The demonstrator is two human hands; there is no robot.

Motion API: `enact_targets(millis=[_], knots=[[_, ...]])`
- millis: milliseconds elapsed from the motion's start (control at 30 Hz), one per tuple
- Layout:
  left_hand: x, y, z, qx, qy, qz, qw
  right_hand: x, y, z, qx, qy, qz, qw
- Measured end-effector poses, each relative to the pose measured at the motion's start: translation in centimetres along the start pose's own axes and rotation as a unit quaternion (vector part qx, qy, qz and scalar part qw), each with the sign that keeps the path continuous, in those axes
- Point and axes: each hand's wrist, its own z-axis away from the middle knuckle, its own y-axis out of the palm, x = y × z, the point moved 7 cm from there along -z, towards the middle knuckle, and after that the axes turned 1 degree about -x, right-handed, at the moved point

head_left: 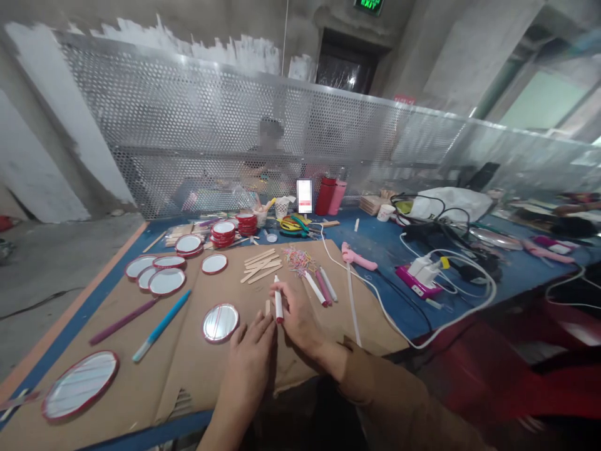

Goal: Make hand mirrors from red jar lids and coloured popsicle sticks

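My right hand [298,316] is closed around a white marker pen [278,304] with a dark red end, held nearly upright over the cardboard [188,357]. Just left of it, my left hand [253,344] rests low with bent fingers, its fingertips on a wooden craft stick [268,306] whose upper end shows. Beside the left fingers lies a round mirror with a red rim [220,322]. Several craft sticks [260,264] are spread beyond my hands. Right of them sit a pile of small coloured strips [299,260] and several more markers [315,289].
More red-rimmed mirrors [168,282] lie to the left, near a blue pen [162,326] and a purple stick [123,322]. A pink glue gun [359,258] and a power strip [417,285] with cables are on the right. Bottles [325,197] stand before a perforated metal screen [188,125].
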Motion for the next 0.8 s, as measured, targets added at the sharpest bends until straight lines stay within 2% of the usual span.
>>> enact_targets(millis=[233, 433, 633, 800], knots=[[-0.2, -1.0, -0.3, -0.016, -0.036, -0.005, 0.999, 0.0, -0.1, -0.2, -0.009, -0.005, 0.013, 1.0], [-0.1, -1.5, -0.6, 0.017, -0.045, 0.009, 0.999, 0.1, 0.0, -0.1, 0.001, -0.005, 0.027, 1.0], [1.1, -1.4, -0.1, -0.02, -0.059, 0.088, 0.994, 1.8, 0.1, 0.2, 0.022, -0.087, 0.127, 0.988], [1.5, -1.4, -0.2, 0.0, -0.092, 0.129, 0.987, 3.0, 0.8, 0.9, 0.057, -0.151, 0.15, 0.975]])
